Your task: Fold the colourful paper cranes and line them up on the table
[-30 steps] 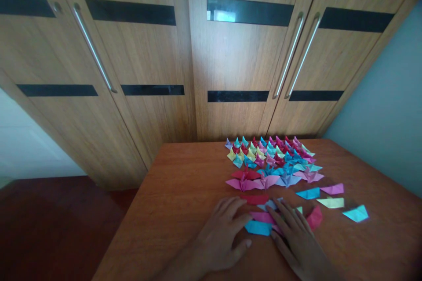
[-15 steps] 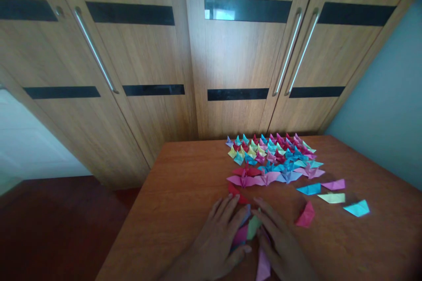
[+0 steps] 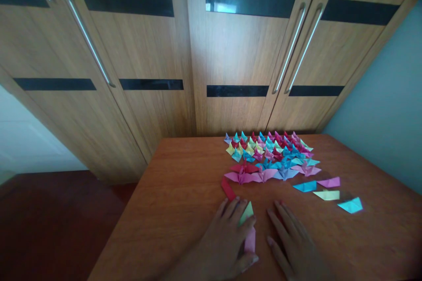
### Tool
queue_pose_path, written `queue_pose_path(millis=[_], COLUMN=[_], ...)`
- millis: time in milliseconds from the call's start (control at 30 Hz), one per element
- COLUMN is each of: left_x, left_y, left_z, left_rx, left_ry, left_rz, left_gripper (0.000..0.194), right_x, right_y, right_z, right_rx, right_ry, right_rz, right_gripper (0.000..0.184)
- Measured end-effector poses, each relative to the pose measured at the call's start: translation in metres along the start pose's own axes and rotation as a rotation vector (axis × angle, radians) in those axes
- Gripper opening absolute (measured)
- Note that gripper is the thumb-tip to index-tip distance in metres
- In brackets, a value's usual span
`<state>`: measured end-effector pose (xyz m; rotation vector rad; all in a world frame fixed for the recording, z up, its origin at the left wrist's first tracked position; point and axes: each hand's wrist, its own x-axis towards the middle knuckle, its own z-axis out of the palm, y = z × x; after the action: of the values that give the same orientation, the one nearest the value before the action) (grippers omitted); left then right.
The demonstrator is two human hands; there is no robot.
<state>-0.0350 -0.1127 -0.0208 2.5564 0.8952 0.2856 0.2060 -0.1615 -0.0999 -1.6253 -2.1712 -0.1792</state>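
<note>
My left hand (image 3: 227, 237) lies flat, fingers stretched, over a few folded paper pieces. A green folded piece (image 3: 247, 213) and a pink folded piece (image 3: 250, 241) stick out between its fingers and thumb. Just beyond its fingertips is a red folded strip (image 3: 227, 188). To the right, apart from the left hand, my right hand (image 3: 293, 239) rests low over the table with its fingers extended. A bit of red paper shows by its index finger, mostly hidden under the hand. Behind both hands stand rows of colourful origami cranes (image 3: 267, 153).
Right of the cranes lie loose folded pieces: a blue one (image 3: 305, 186), a pink one (image 3: 329, 182), a pale yellow-green one (image 3: 327, 195) and a turquoise one (image 3: 351, 205). A wooden wardrobe (image 3: 234, 52) stands behind the brown table (image 3: 178, 175).
My right hand has moved right, off the papers by my left hand, to where a red folded piece lay; that piece is now mostly covered. The red strip beyond the left fingertips shows more.
</note>
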Motion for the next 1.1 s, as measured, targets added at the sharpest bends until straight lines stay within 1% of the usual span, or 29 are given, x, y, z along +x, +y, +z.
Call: queue_pose_path(millis=[33,100,200,300,367,467,533,600,667,733,800,867,967,1033,1100], left_x=[-0.006,-0.02,-0.043,-0.062,-0.07,-0.071,-0.065,-0.054,-0.041,-0.026,-0.011,0.003,0.022,0.029,0.032], left_y=[-0.002,-0.008,-0.023,-0.048,-0.069,-0.096,-0.11,-0.119,-0.127,-0.134,-0.143,-0.153,-0.165,-0.17,-0.173], left_z=[-0.002,-0.007,-0.014,-0.021,-0.024,-0.029,-0.032,-0.036,-0.039,-0.042,-0.045,-0.048,-0.052,-0.054,-0.055], left_rx=[0.012,0.049,0.133,0.233,0.302,0.375,0.398,0.41,0.414,0.415,0.419,0.426,0.426,0.428,0.441], left_ry=[0.005,0.011,0.06,0.14,0.171,0.198,0.209,0.213,0.218,0.237,0.266,0.288,0.301,0.309,0.323], left_rz=[-0.015,-0.043,-0.113,-0.201,-0.265,-0.38,-0.454,-0.509,-0.546,-0.579,-0.612,-0.643,-0.662,-0.653,-0.639], left_gripper=[0.07,0.071,0.07,0.065,0.064,0.065,0.065,0.063,0.06,0.06,0.061,0.06,0.06,0.06,0.06], right_x=[0.004,0.015,0.038,0.069,0.095,0.139,0.164,0.18,0.185,0.177,0.159,0.135,0.092,0.064,0.04], right_y=[-0.014,-0.041,-0.08,-0.117,-0.137,-0.156,-0.161,-0.161,-0.156,-0.148,-0.133,-0.111,-0.061,-0.016,0.035], right_z=[-0.002,-0.006,-0.012,-0.012,-0.007,0.008,0.017,0.02,0.015,0.004,-0.008,-0.018,-0.025,-0.029,-0.034], right_rx=[0.045,0.138,0.287,0.406,0.487,0.569,0.586,0.595,0.611,0.629,0.628,0.581,0.428,0.298,0.156], right_ry=[-0.009,-0.071,-0.13,-0.255,-0.299,-0.299,-0.279,-0.219,-0.14,-0.075,-0.043,-0.036,0.023,0.08,0.168], right_rz=[-0.046,-0.118,-0.168,-0.206,-0.237,-0.265,-0.241,-0.221,-0.208,-0.194,-0.174,-0.155,-0.085,-0.022,0.076], right_gripper=[0.056,0.059,0.064,0.065,0.067,0.068,0.066,0.063,0.06,0.057,0.054,0.051,0.043,0.037,0.031])
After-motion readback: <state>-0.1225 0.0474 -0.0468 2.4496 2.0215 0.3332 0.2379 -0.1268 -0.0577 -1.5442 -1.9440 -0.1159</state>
